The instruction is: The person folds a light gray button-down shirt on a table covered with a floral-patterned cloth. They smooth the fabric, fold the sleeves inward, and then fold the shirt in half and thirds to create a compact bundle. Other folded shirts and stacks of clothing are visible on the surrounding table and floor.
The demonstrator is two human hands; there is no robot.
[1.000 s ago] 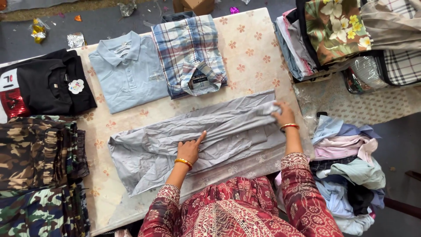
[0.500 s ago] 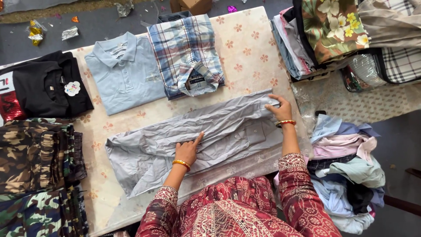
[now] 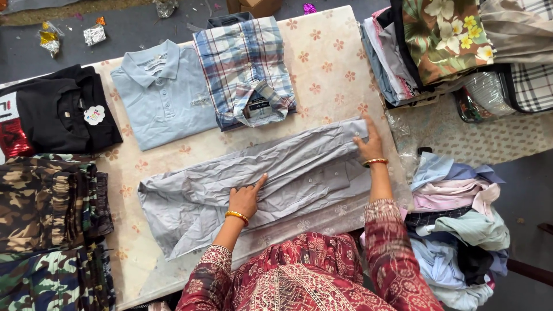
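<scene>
A wrinkled grey shirt (image 3: 288, 173) lies lengthwise across the table with the floral cloth (image 3: 322, 63), folded into a long strip. My left hand (image 3: 246, 198) rests flat on its middle, index finger stretched out. My right hand (image 3: 368, 145) presses on the shirt's collar end at the right, fingers lying over the folded edge. Each wrist bears a gold bangle, and both arms wear red patterned sleeves.
A folded plaid shirt (image 3: 245, 69) and a light blue polo (image 3: 164, 95) lie at the far side. Black shirts (image 3: 57, 112) and camouflage garments (image 3: 46, 230) sit at the left. A heap of loose clothes (image 3: 461, 224) is at the right, stacked clothing (image 3: 438, 40) beyond it.
My right hand has slid a little along the collar end of the grey shirt, smoothing the fold. The left hand stays pressed on the middle.
</scene>
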